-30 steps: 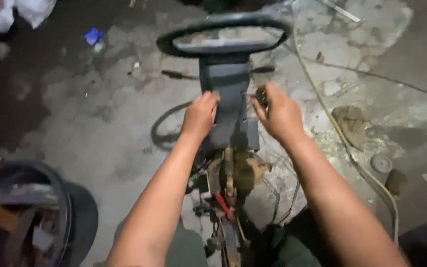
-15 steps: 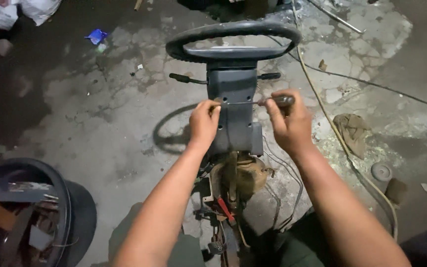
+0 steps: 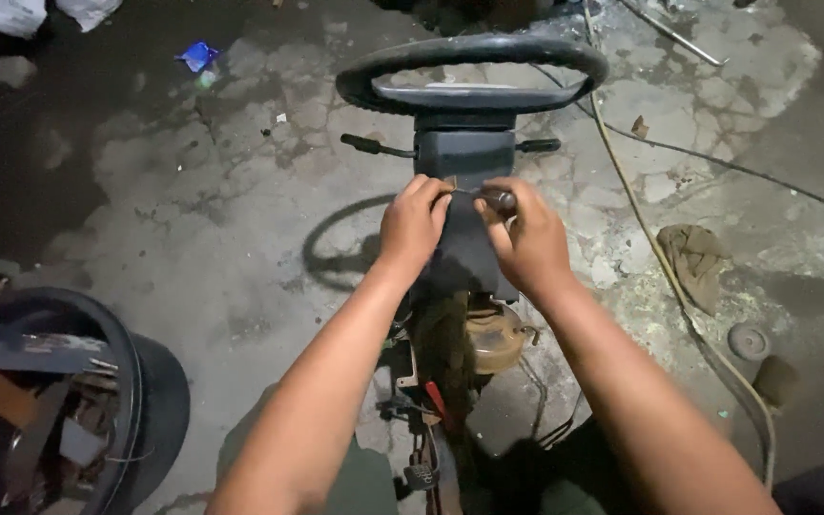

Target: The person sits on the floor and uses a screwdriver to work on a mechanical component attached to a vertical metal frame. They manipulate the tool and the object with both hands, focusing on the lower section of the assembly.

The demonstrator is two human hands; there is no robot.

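At lower left of the frame sits a black bin (image 3: 140,381). Mid-frame, the left hand (image 3: 414,227) pinches the grey column (image 3: 469,243) while the right hand (image 3: 526,238) grips a screwdriver (image 3: 498,198) against it; above, the steering wheel (image 3: 469,72) crowns the column

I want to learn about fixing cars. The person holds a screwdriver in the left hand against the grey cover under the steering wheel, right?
Not quite: the screwdriver is in the right hand, not the left. The left hand only steadies the grey column cover under the steering wheel. The head view shows it.
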